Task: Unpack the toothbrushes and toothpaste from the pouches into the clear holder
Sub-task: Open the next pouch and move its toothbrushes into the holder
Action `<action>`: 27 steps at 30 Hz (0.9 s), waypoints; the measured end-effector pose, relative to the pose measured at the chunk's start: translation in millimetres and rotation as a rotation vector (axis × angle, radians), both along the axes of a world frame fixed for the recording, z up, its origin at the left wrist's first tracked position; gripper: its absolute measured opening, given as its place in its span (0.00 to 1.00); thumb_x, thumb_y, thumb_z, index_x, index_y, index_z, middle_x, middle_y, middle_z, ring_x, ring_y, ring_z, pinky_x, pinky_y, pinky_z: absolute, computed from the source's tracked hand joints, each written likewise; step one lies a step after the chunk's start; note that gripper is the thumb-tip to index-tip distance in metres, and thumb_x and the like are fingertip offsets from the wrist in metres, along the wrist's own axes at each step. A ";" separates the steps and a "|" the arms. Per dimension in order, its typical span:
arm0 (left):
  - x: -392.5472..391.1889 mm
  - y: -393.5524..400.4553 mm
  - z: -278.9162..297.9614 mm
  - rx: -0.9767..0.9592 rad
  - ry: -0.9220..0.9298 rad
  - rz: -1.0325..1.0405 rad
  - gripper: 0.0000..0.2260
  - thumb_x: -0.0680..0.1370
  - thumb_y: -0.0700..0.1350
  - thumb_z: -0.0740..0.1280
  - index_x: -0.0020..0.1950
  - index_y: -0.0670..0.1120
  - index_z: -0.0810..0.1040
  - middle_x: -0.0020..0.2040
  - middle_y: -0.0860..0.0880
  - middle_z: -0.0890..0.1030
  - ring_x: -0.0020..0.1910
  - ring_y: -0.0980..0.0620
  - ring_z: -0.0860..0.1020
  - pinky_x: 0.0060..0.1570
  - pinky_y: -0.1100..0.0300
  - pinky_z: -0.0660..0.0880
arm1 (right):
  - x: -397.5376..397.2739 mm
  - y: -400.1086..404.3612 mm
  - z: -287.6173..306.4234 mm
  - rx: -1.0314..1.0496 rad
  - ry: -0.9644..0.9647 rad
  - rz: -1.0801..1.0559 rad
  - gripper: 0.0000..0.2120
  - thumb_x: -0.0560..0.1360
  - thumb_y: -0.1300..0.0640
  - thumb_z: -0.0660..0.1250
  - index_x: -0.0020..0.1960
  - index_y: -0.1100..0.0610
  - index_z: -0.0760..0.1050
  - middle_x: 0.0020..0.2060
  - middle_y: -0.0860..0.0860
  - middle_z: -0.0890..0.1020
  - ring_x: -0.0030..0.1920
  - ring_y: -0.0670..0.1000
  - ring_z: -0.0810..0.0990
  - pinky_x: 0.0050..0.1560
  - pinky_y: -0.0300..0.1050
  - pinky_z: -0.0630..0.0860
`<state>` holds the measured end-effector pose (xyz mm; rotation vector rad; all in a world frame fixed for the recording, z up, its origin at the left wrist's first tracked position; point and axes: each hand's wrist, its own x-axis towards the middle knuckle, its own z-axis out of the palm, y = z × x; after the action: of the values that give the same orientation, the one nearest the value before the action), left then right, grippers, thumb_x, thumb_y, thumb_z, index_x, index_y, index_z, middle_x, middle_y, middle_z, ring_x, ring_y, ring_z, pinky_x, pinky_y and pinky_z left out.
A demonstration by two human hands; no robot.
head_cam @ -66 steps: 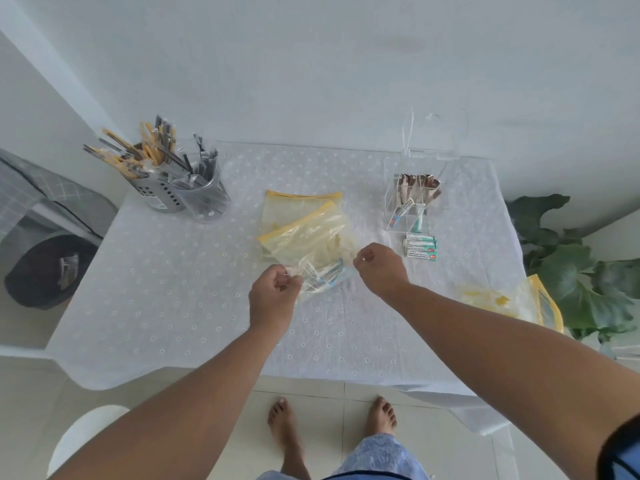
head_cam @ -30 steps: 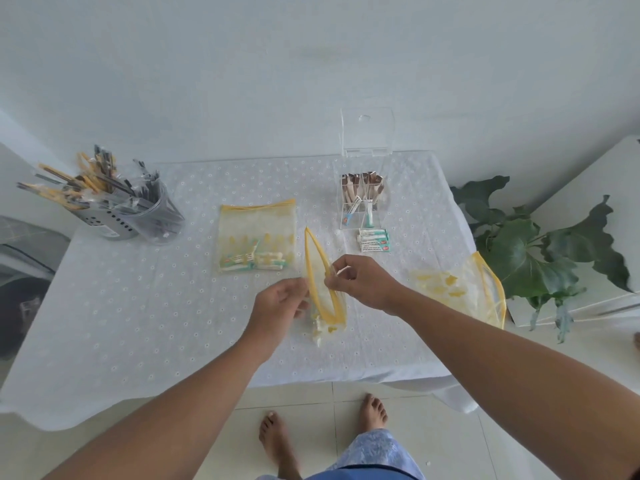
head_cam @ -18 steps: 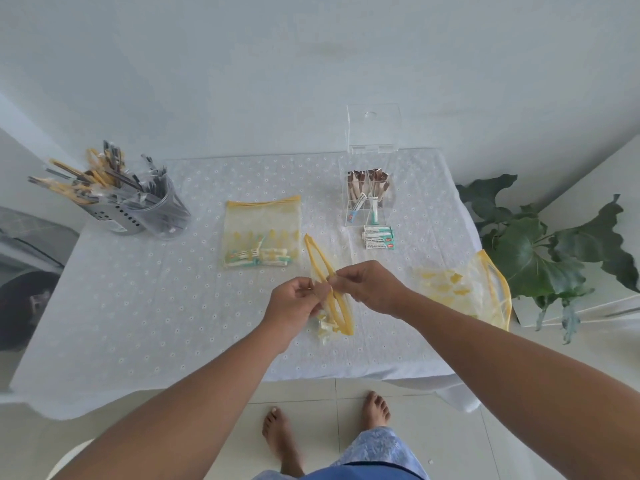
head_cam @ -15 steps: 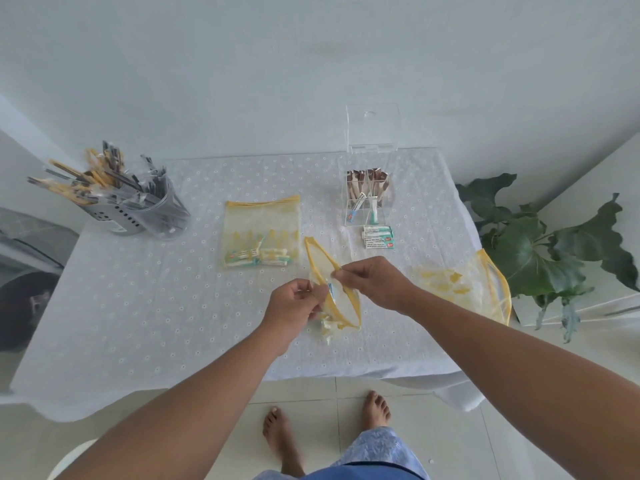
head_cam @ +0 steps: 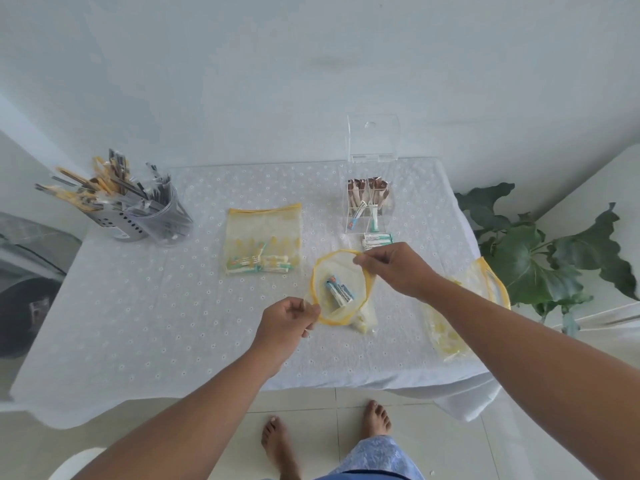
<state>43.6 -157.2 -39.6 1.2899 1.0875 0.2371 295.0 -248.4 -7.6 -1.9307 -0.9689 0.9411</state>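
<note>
A yellow-rimmed clear pouch [head_cam: 360, 308] stands held wide at its mouth over the table's front middle. My left hand [head_cam: 285, 320] pinches the near rim and my right hand [head_cam: 393, 270] pinches the far rim. Inside lies a small toothpaste tube [head_cam: 339, 289]. A second, closed pouch [head_cam: 261, 237] with toothbrushes and tubes lies flat to the left. The clear holder [head_cam: 367, 209], lid raised, stands at the back right with brown-wrapped toothbrushes and tubes in it. Toothpaste boxes [head_cam: 376, 240] lie just in front of it.
A white dotted tablecloth [head_cam: 173, 306] covers the table. Grey cutlery caddies [head_cam: 138, 216] with utensils stand at the back left. An open pouch [head_cam: 467, 306] lies at the right edge, partly behind my right arm. A leafy plant [head_cam: 540, 258] grows beside the table's right side.
Both hands have pulled the pouch's rim apart, so its narrow mouth now gapes into a wide ring and the toothpaste tube inside shows. My right hand moved up and right.
</note>
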 end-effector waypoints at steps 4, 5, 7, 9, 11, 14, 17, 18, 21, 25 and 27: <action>1.1 -13.9 -7.6 -0.005 0.042 0.027 0.09 0.76 0.45 0.75 0.42 0.41 0.81 0.32 0.48 0.82 0.32 0.52 0.76 0.39 0.58 0.76 | -12.1 -0.7 -9.7 -0.128 -0.125 -0.041 0.11 0.81 0.47 0.70 0.47 0.52 0.87 0.28 0.43 0.76 0.28 0.41 0.70 0.33 0.35 0.68; 1.1 -16.6 -9.3 -0.004 0.049 0.034 0.10 0.76 0.45 0.75 0.43 0.39 0.81 0.32 0.48 0.82 0.32 0.52 0.76 0.39 0.58 0.76 | -15.7 -0.4 -12.6 -0.146 -0.141 -0.053 0.11 0.81 0.46 0.70 0.47 0.51 0.86 0.30 0.44 0.77 0.29 0.41 0.71 0.33 0.36 0.69; 0.8 -20.0 -12.3 -0.004 0.057 0.057 0.11 0.76 0.46 0.75 0.43 0.38 0.82 0.32 0.47 0.82 0.32 0.52 0.77 0.40 0.56 0.77 | -22.5 0.3 -15.7 -0.174 -0.155 -0.077 0.11 0.81 0.46 0.68 0.50 0.50 0.86 0.36 0.48 0.83 0.34 0.45 0.76 0.36 0.39 0.72; 0.4 -21.2 -14.9 0.002 0.074 0.080 0.10 0.75 0.46 0.76 0.42 0.40 0.82 0.31 0.48 0.82 0.32 0.52 0.77 0.41 0.54 0.77 | -25.5 0.7 -18.3 -0.189 -0.159 -0.108 0.11 0.82 0.47 0.67 0.50 0.49 0.86 0.38 0.50 0.84 0.36 0.48 0.78 0.37 0.42 0.73; 0.0 -21.2 -16.7 0.003 0.085 0.100 0.10 0.75 0.47 0.76 0.40 0.42 0.82 0.31 0.48 0.83 0.32 0.52 0.78 0.41 0.54 0.78 | -28.7 0.8 -17.5 -0.191 -0.173 -0.115 0.09 0.82 0.47 0.67 0.47 0.47 0.84 0.35 0.47 0.82 0.37 0.49 0.78 0.36 0.41 0.72; 1.8 -21.1 -15.9 0.003 0.081 0.110 0.10 0.75 0.47 0.76 0.39 0.43 0.81 0.30 0.48 0.82 0.31 0.52 0.77 0.40 0.53 0.78 | -34.6 2.0 -16.8 -0.163 -0.269 -0.142 0.09 0.81 0.46 0.69 0.59 0.45 0.82 0.44 0.47 0.82 0.45 0.48 0.79 0.44 0.42 0.73; 7.0 -21.5 -12.4 -0.001 0.064 0.109 0.11 0.75 0.47 0.75 0.37 0.44 0.80 0.30 0.49 0.81 0.31 0.52 0.76 0.39 0.55 0.76 | -52.7 -0.4 -2.4 0.140 -0.580 -0.106 0.14 0.78 0.50 0.73 0.63 0.49 0.80 0.48 0.42 0.76 0.43 0.39 0.73 0.37 0.37 0.71; 9.6 -21.7 -10.2 0.003 0.061 0.105 0.11 0.75 0.46 0.75 0.36 0.44 0.80 0.29 0.49 0.80 0.31 0.52 0.76 0.38 0.56 0.76 | -60.7 -1.4 2.3 0.276 -0.655 -0.011 0.11 0.77 0.52 0.74 0.59 0.49 0.82 0.45 0.39 0.76 0.40 0.38 0.72 0.34 0.35 0.70; 18.0 -22.0 -5.2 0.024 0.086 0.103 0.09 0.74 0.45 0.75 0.37 0.45 0.80 0.30 0.50 0.81 0.30 0.53 0.76 0.36 0.58 0.76 | -81.0 0.5 0.3 0.223 -0.558 0.237 0.07 0.77 0.50 0.69 0.52 0.47 0.85 0.40 0.39 0.84 0.39 0.41 0.80 0.38 0.41 0.78; 22.5 -24.2 -6.6 0.086 0.125 0.153 0.09 0.72 0.50 0.76 0.38 0.46 0.81 0.33 0.48 0.84 0.31 0.53 0.78 0.40 0.52 0.81 | -74.9 15.0 -16.3 -0.319 -0.500 0.160 0.11 0.80 0.52 0.61 0.52 0.46 0.83 0.49 0.47 0.85 0.49 0.55 0.83 0.49 0.51 0.81; 23.4 -26.6 -6.4 0.112 0.141 0.160 0.08 0.72 0.50 0.76 0.39 0.47 0.82 0.35 0.46 0.85 0.33 0.52 0.80 0.42 0.50 0.82 | -69.3 20.8 -19.2 -0.513 -0.598 0.136 0.11 0.81 0.51 0.61 0.50 0.48 0.82 0.51 0.49 0.83 0.49 0.55 0.82 0.48 0.47 0.79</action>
<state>67.0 -183.8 -45.9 1.3359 1.3153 0.3345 225.7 -227.6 -26.8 -2.7003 -1.2944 0.7406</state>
